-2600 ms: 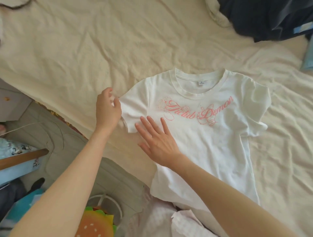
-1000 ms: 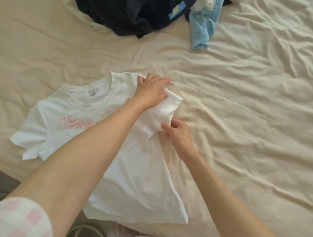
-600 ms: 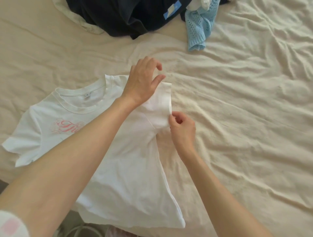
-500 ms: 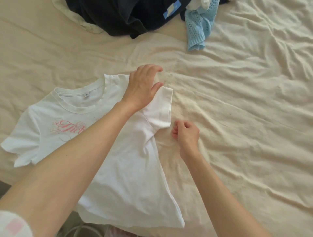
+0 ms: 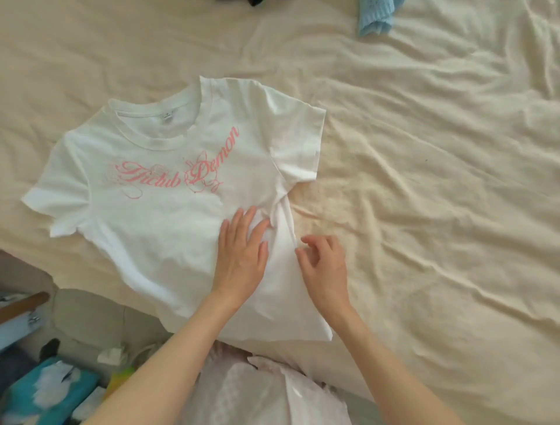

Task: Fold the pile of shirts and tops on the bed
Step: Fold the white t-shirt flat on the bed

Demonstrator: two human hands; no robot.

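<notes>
Whereas half a second ago both hands were up at the shirt's right sleeve, they have now come down to its side seam; nearest the camera, a pale pink checked garment (image 5: 272,391) lies at the bed's near edge, below the shirt's hem. Just beyond it the left hand (image 5: 241,258) lies flat on the white T-shirt (image 5: 157,218), fingers (image 5: 239,221) straight and spread, pressing the cloth down and gripping nothing; the right hand (image 5: 324,267) sits just beside the shirt's right edge, its fingers (image 5: 306,253) loosely curled, fingertips at the seam, and whether they pinch the cloth cannot be told. The shirt lies face up on the cream bedsheet (image 5: 439,197), its pink script showing; the right sleeve (image 5: 298,136) now lies spread out and the neckline is skewed, with creases bunched under the armpit ahead of the left hand. That suggests the sleeve has been laid out and smoothing has moved to the body, so the first fold of this shirt is probably still to come. Farther off, a light blue knit top (image 5: 375,15) waits at the far edge of view, with a scrap of dark clothing (image 5: 239,2) beside it; by that showing most of the pile remains unfolded.
</notes>
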